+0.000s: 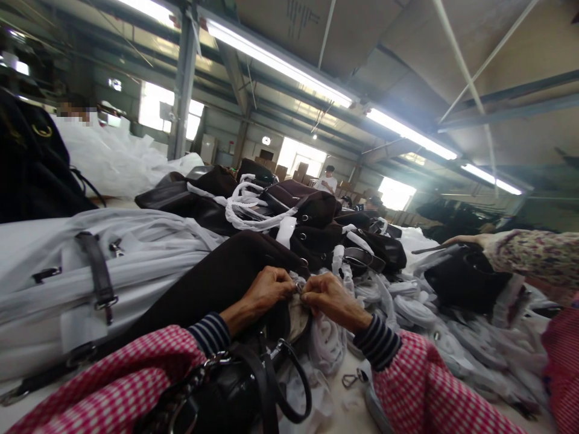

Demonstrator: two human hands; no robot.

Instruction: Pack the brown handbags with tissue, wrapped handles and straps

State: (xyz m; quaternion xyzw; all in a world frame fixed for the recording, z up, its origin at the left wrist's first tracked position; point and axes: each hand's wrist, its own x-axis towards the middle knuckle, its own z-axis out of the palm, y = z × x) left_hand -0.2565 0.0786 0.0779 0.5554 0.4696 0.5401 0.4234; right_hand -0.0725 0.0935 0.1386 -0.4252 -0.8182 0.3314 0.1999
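My left hand [271, 284] and my right hand [332, 296] meet in the middle of the view, each with thumb and finger pinched. Between them shows a small silvery metal fitting [298, 288], too small to tell its exact kind. It sits at the edge of a dark brown bag [217, 277] lying beneath and behind my left hand. Just below the hands, the pale lining [296, 319] of something is partly visible. A shiny black handbag [226, 392] with looped handles lies under my left forearm.
Brown bags [303, 205] with white-wrapped straps are heaped behind. Wrapped straps [414, 310] cover the table at right, and a metal snap hook [355, 378] lies nearer. White-wrapped straps [149, 241] lie at left. At right, a co-worker's sleeve [529, 253] reaches over a black bag [465, 277].
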